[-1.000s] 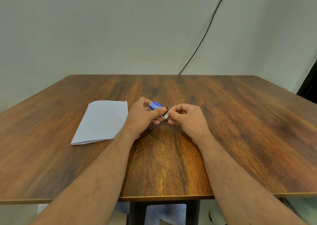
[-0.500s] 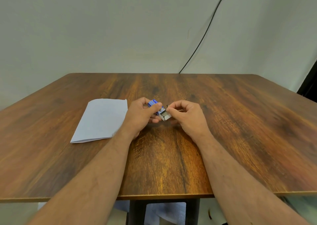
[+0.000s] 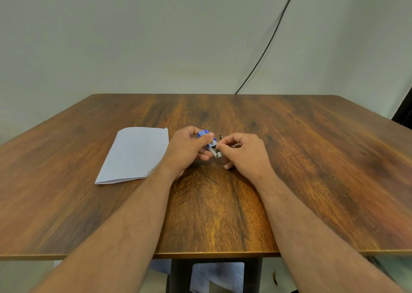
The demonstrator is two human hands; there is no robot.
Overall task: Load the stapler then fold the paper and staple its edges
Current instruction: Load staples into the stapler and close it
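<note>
The staple box (image 3: 209, 142), small and blue, is sitting just above the table (image 3: 289, 158) in your left hand (image 3: 189, 150), fingers curled round it. Its tray is now sliding further out than a moment ago, and your right hand (image 3: 243, 152) is pinching at the staples inside. The paper (image 3: 136, 154) is lying beside your left wrist, so loading is only beginning.
</note>
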